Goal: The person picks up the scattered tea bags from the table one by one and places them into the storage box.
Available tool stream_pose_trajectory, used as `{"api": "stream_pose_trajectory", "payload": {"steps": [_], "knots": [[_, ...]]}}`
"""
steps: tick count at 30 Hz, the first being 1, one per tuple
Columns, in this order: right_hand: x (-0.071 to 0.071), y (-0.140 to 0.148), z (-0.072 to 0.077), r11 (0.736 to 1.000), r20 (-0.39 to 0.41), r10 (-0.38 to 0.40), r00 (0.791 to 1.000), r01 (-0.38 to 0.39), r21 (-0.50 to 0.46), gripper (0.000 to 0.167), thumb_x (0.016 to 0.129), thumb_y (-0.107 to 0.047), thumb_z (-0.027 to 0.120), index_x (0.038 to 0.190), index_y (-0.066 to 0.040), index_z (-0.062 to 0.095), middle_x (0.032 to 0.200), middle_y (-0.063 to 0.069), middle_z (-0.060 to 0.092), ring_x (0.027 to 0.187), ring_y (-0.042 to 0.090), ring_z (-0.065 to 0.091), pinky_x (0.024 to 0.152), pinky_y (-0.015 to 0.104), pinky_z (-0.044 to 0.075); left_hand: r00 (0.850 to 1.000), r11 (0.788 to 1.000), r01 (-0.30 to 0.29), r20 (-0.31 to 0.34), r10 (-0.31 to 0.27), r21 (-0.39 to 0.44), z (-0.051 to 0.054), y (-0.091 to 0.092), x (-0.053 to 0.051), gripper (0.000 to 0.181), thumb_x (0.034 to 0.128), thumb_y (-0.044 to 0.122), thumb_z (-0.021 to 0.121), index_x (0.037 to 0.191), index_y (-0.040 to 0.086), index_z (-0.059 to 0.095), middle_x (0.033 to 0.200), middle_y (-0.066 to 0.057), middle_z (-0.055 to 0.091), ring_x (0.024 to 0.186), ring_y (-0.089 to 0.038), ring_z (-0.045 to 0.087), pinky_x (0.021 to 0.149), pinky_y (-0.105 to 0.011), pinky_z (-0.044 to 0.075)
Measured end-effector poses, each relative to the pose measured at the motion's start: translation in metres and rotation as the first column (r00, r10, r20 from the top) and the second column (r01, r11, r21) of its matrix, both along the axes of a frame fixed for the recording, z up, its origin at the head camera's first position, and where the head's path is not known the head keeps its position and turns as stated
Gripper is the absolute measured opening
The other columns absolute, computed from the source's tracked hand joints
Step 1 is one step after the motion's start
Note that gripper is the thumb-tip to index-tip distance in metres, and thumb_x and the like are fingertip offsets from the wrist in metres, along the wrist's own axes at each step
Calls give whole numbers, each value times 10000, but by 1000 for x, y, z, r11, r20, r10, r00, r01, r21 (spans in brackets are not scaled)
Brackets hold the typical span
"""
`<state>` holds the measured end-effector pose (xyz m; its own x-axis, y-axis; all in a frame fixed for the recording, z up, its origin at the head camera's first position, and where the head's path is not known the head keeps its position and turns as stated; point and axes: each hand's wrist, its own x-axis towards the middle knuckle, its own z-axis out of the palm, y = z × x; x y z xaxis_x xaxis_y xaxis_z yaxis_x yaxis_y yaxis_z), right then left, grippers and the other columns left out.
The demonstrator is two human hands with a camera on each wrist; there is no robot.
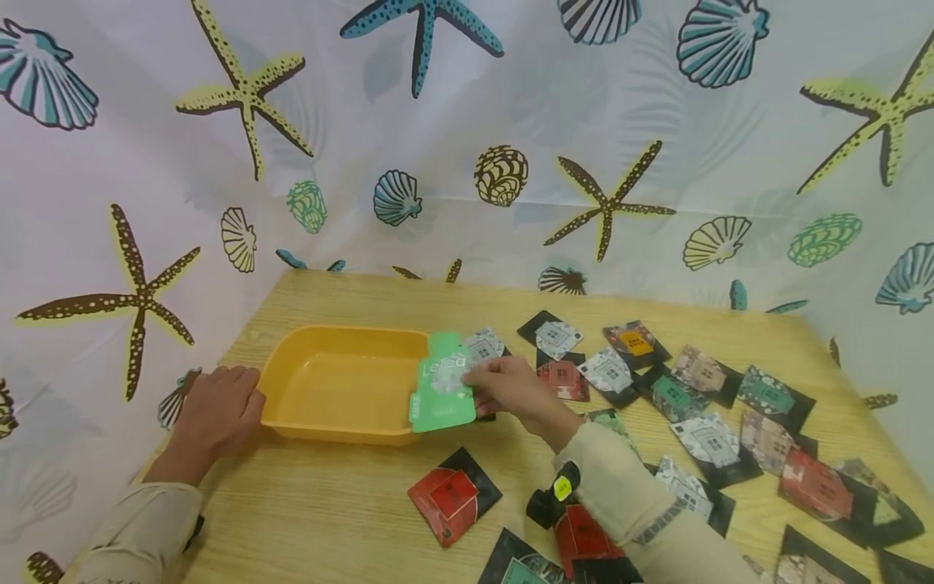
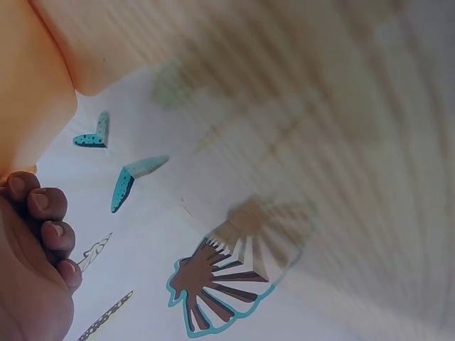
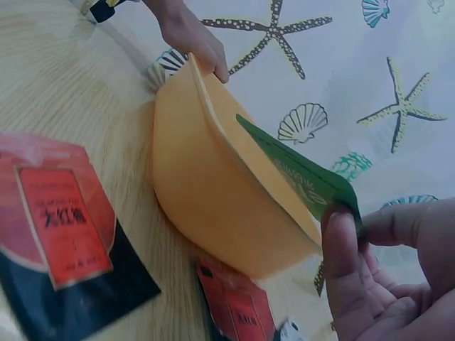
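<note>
A yellow plastic basin [image 1: 350, 389] stands on the wooden table, and nothing shows inside it. My left hand [image 1: 222, 405] grips its left rim, with the fingers curled over the edge. At the basin's right end, my right hand [image 1: 521, 397] pinches a flat green packet [image 1: 438, 393] between thumb and fingers. The packet overlaps the right rim in the head view. From the right wrist, the green packet [image 3: 306, 170] appears tilted over the basin's opening [image 3: 220, 192].
Several tea packets in red, white, green and black lie scattered over the right half of the table. A red and black tea packet [image 1: 454, 496] lies in front of the basin. Behind the table hangs a white curtain [image 1: 452, 162] printed with starfish and shells.
</note>
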<state>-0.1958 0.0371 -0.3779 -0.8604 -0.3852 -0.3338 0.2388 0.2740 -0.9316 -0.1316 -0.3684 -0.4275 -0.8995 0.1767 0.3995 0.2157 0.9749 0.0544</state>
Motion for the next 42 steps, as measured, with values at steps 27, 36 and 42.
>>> {"api": "stream_pose_trajectory", "payload": {"steps": [27,36,42], "knots": [[7,-46,3,1000,-22,-9,1000,9,3,331,962,-71,599,1260,73,601,1019,192,752,785,113,734,799,315,597,999,1000,-17,32,17,-7,-1,0,0,231,896,80,425,680,134,362,608,-2,337,571,-184,300,600,-305,222],[17,-8,2,999,-119,9,993,-4,47,299,937,-55,629,1211,66,633,1022,196,738,771,110,732,779,342,603,998,1000,-17,53,18,-10,0,-2,-2,217,897,88,431,693,131,373,626,-9,364,593,-200,344,617,-329,251],[23,9,-6,984,-200,137,970,-110,138,255,935,-61,615,1141,87,639,935,170,710,759,146,707,752,373,605,998,1000,-20,62,20,-5,-2,-4,-1,222,907,92,427,696,128,371,629,-9,357,592,-198,339,614,-330,245]]}}
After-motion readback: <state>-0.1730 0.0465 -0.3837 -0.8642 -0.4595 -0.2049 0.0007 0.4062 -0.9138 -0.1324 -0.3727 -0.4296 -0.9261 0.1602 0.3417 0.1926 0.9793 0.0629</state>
